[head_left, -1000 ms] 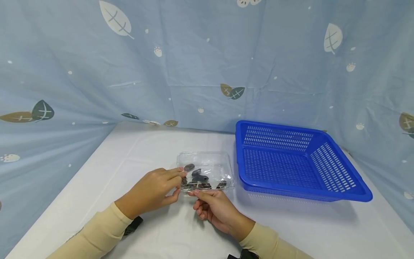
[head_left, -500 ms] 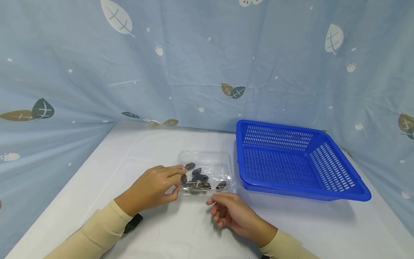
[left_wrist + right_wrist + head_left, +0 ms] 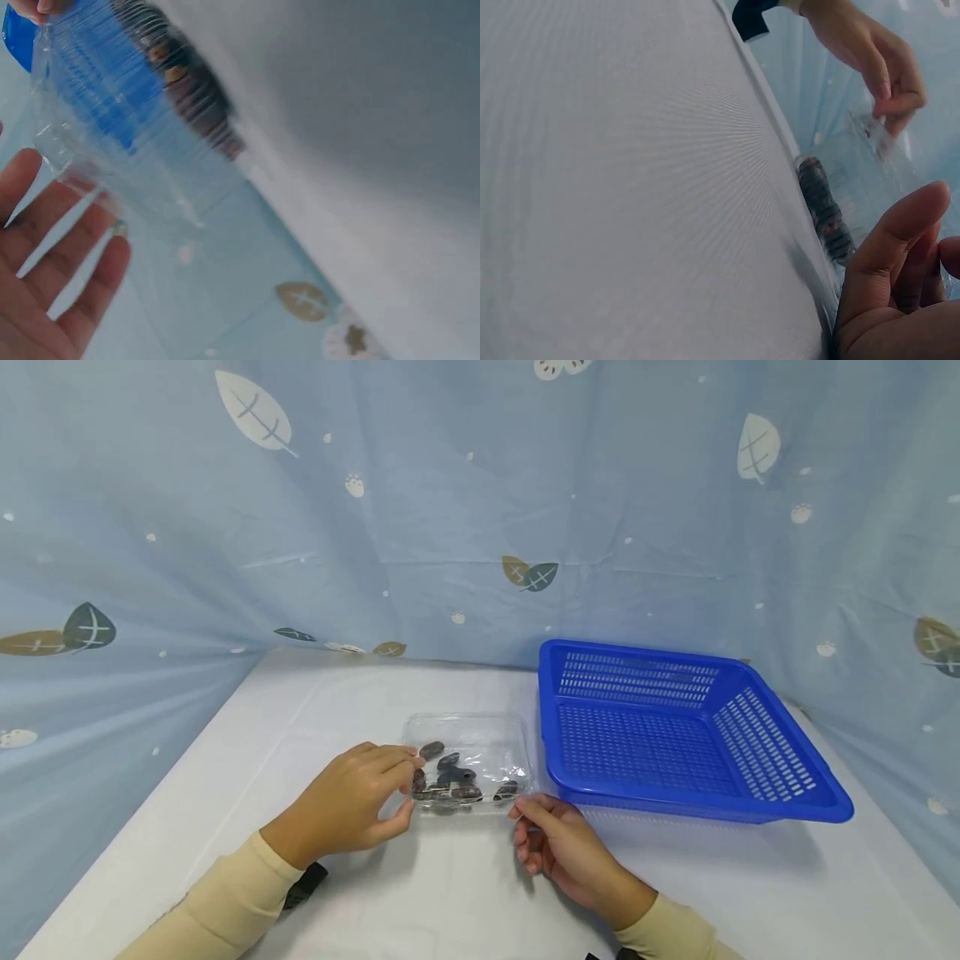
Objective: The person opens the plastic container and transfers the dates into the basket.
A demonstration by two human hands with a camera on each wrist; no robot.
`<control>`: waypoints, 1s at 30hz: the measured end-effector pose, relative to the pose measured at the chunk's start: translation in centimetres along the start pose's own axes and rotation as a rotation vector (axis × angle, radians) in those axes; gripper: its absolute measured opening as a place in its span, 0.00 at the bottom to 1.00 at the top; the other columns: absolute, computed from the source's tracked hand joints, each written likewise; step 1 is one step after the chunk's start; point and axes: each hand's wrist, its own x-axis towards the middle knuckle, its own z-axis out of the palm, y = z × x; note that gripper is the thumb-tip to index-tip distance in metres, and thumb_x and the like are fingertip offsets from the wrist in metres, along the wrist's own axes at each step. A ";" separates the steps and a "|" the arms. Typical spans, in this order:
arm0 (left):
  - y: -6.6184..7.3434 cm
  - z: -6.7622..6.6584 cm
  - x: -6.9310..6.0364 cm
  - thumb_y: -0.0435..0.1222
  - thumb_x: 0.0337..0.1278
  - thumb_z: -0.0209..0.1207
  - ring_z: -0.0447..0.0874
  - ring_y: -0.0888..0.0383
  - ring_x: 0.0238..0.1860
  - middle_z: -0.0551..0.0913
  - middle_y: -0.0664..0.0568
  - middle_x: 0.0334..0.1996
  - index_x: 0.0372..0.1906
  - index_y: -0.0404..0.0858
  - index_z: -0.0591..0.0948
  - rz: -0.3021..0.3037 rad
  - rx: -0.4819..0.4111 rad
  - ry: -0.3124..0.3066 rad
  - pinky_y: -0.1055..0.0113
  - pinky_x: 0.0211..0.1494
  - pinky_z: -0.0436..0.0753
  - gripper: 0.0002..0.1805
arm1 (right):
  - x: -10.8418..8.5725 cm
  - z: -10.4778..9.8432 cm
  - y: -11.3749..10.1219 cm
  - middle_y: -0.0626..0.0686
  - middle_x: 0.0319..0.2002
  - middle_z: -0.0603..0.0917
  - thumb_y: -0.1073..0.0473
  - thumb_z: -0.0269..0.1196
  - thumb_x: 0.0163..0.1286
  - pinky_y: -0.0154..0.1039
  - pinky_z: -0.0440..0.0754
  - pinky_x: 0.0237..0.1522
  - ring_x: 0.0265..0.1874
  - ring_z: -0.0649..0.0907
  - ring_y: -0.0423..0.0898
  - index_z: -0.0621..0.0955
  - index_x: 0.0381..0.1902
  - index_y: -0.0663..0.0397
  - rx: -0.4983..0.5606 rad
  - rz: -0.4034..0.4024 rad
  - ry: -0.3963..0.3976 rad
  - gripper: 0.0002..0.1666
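A clear plastic clamshell box (image 3: 487, 739) holding several dark brown, wrinkled pieces that look like dates (image 3: 467, 793) lies on the white table. In the left wrist view, the fingers (image 3: 101, 270) of my left hand (image 3: 360, 793) are straight and spread, with tips against the box. The head view places them at its left side. My right hand (image 3: 577, 852) pinches the box's front right corner between thumb and forefinger, with its other fingers curled beneath. Dark dates (image 3: 825, 210) also show low in the box in the right wrist view.
To the right of the box stands a blue perforated plastic basket (image 3: 637, 803), close to its side. White cloth covers the table (image 3: 337, 693). A light blue curtain (image 3: 420, 485) with leaf prints hangs behind and at both sides.
My right hand has moved right along the box's front edge, from near the middle to the front right corner. My left hand stays at the left side.
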 end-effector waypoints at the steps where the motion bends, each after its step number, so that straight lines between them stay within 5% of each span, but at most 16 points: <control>1: 0.2 0.0 0.2 0.41 0.47 0.64 0.86 0.55 0.43 0.87 0.53 0.40 0.31 0.44 0.79 -0.011 0.018 -0.014 0.60 0.42 0.83 0.08 | 0.0 0.0 0.1 0.42 0.23 0.80 0.50 0.56 0.77 0.28 0.75 0.20 0.18 0.77 0.36 0.78 0.36 0.49 -0.004 -0.002 0.002 0.12; 6: 1.4 0.2 2.4 0.55 0.55 0.64 0.78 0.56 0.38 0.81 0.56 0.38 0.58 0.47 0.80 -0.066 0.147 -0.164 0.59 0.37 0.80 0.27 | 0.1 -0.2 0.4 0.43 0.22 0.79 0.49 0.57 0.76 0.28 0.74 0.20 0.18 0.76 0.36 0.78 0.37 0.50 -0.013 -0.004 0.017 0.12; 11: 2.3 0.6 4.3 0.65 0.57 0.61 0.76 0.54 0.41 0.80 0.53 0.41 0.61 0.52 0.81 -0.077 0.191 -0.280 0.55 0.42 0.79 0.32 | 0.2 0.0 0.5 0.43 0.22 0.78 0.49 0.58 0.76 0.27 0.74 0.20 0.19 0.75 0.36 0.79 0.38 0.52 -0.023 -0.011 0.043 0.12; 19: 2.1 0.8 4.8 0.62 0.58 0.62 0.74 0.43 0.68 0.79 0.46 0.62 0.61 0.49 0.79 -0.151 0.072 -0.367 0.44 0.65 0.76 0.32 | 0.3 0.3 0.5 0.44 0.22 0.77 0.50 0.58 0.76 0.27 0.75 0.19 0.18 0.75 0.36 0.79 0.40 0.54 -0.029 -0.034 0.039 0.13; 30: 1.4 -0.2 4.6 0.57 0.66 0.59 0.77 0.49 0.66 0.80 0.48 0.64 0.64 0.48 0.78 -0.150 -0.007 -0.355 0.47 0.69 0.74 0.27 | 0.2 0.3 0.4 0.44 0.21 0.77 0.52 0.55 0.77 0.28 0.75 0.19 0.17 0.75 0.37 0.77 0.33 0.52 -0.045 -0.001 0.052 0.14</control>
